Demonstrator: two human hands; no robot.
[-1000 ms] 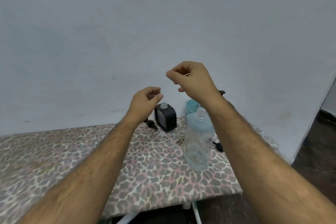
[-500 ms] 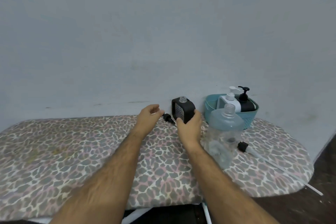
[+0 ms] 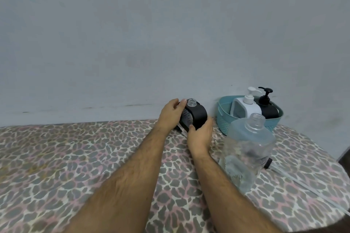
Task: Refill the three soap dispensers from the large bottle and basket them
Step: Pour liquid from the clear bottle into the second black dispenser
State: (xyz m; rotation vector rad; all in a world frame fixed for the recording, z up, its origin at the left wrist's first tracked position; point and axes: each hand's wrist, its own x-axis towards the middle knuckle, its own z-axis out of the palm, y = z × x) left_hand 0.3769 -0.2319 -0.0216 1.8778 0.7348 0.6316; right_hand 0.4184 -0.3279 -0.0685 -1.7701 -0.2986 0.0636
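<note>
While tilted, the black dispenser (image 3: 193, 117) sits gripped between left hand (image 3: 171, 115) and right hand (image 3: 200, 135).

From my feed, a plain pale blue-grey wall (image 3: 170, 34) fills the upper half of the frame, evenly lit, with faint scuff marks low down toward the left. Across the lower half I see a board-like surface with a leopard-print cover (image 3: 56, 166) in grey, pink and cream; its end curves round at the right. A sliver of dark floor (image 3: 345, 155) shows at the right edge.
</note>
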